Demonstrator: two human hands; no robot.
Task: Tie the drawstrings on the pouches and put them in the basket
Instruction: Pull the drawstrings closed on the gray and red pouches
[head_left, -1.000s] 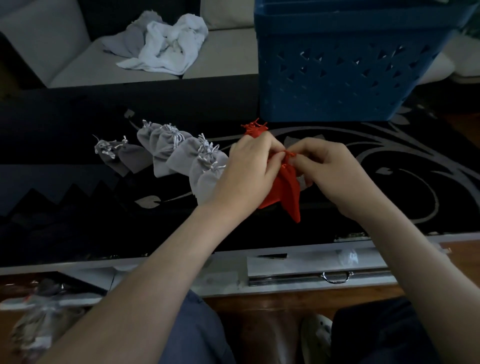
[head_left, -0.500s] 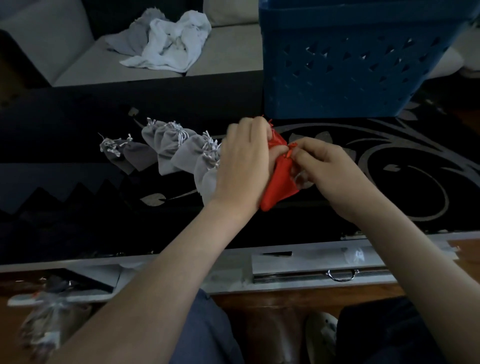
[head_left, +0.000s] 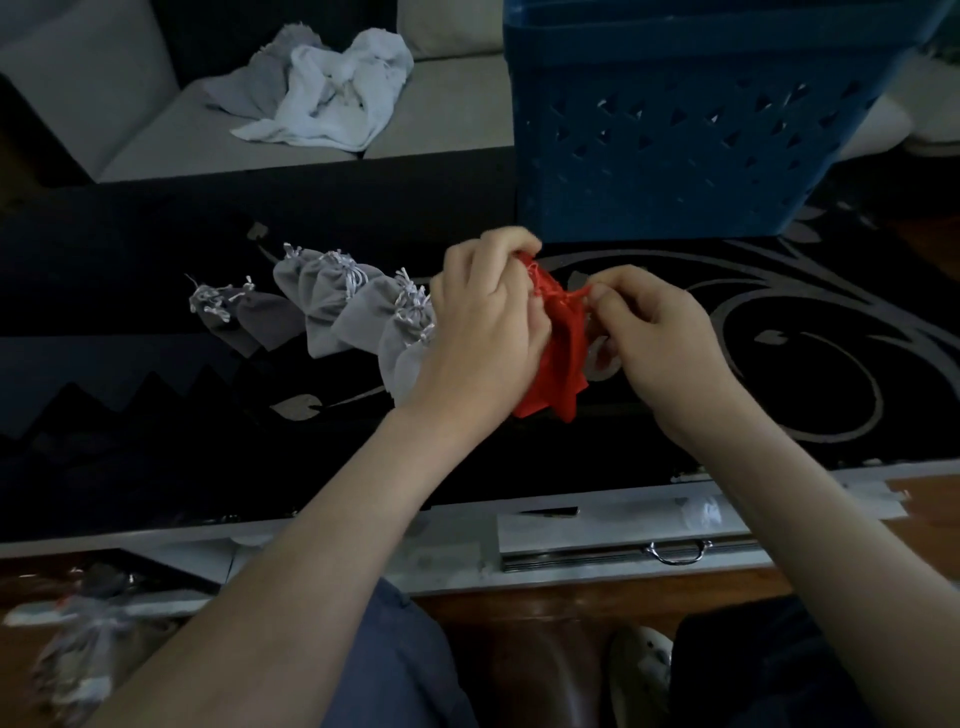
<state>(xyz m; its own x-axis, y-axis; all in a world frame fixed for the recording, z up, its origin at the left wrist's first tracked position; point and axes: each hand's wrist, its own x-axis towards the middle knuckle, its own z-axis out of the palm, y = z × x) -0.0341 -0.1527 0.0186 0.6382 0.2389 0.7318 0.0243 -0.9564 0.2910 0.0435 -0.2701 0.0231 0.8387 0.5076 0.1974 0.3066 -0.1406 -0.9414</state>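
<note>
Both hands work one red pouch (head_left: 563, 358) above the bench (head_left: 779, 364): left hand (head_left: 488, 332) clenches its neck, right hand (head_left: 654, 332) pinches the drawstring (head_left: 563, 297). Grey pouches (head_left: 332, 306) lie leftward; basket (head_left: 701, 130) behind.

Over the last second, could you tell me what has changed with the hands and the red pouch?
The left hand has shifted up to bunch the neck of the red pouch, and the right hand now pulls its drawstring out to the right. Both hands kept hold throughout. The grey pouches and the blue basket stayed put.
</note>
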